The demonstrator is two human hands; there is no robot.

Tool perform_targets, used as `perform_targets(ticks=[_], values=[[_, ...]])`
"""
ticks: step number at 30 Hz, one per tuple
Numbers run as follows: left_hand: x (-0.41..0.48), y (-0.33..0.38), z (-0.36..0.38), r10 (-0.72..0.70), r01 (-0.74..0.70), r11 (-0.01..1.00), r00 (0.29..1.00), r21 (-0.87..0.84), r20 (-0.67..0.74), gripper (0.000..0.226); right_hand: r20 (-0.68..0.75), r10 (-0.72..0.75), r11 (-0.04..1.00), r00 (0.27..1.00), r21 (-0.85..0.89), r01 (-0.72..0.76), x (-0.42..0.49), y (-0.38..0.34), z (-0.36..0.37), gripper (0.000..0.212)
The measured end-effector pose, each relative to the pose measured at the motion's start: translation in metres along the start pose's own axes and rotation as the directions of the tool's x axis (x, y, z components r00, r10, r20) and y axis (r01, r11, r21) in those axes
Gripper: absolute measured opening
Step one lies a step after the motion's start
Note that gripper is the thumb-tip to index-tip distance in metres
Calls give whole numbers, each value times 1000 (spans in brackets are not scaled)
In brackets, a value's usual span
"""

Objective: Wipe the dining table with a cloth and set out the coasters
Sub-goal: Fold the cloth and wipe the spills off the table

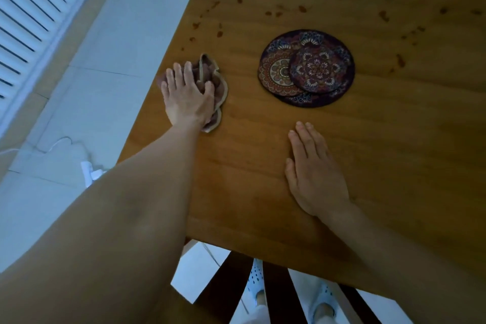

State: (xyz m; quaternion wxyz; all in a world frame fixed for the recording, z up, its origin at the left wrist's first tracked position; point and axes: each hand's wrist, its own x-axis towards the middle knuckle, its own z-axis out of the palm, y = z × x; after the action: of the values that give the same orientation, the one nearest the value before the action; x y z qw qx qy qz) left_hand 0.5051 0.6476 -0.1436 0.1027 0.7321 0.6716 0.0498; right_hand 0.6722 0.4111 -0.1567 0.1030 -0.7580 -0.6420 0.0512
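Observation:
A crumpled brownish cloth (214, 79) lies near the left edge of the wooden dining table (381, 139). My left hand (185, 96) lies on top of it with fingers spread, pressing it down. To the right sits a pile of round patterned coasters (306, 68): a large dark one underneath, two smaller ones overlapping on top. My right hand (313, 171) rests flat on the bare wood in front of the coasters, fingers straight and together, holding nothing. Dark spots and crumbs (276, 12) are scattered over the far part of the table.
The table's left edge drops to a pale tiled floor with a white power strip and cable (89, 169). A radiator (34, 16) runs along the far left. Below the near table edge, dark chair slats (278, 294) and my slippered feet show.

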Motion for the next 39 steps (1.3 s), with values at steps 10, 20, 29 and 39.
perform_targets(ticks=[10, 20, 29, 39], values=[[-79, 23, 12, 382, -381, 924, 923, -28, 51, 66, 15, 2, 1000, 1000, 22, -3, 1, -1, -3, 60], [-180, 20, 5, 490, -436, 865, 840, -246, 234, 78, 85, -9, 998, 996, 66, 3, 2, 1, -13, 61], [-191, 27, -71, 252, -38, 831, 915, -555, 315, 41, 287, 136, 775, 948, 565, -282, 14, -12, -63, 41], [-187, 54, -143, 195, 119, 438, 955, -891, 223, 54, 390, -34, 840, 920, 510, -185, 5, -14, -90, 16]])
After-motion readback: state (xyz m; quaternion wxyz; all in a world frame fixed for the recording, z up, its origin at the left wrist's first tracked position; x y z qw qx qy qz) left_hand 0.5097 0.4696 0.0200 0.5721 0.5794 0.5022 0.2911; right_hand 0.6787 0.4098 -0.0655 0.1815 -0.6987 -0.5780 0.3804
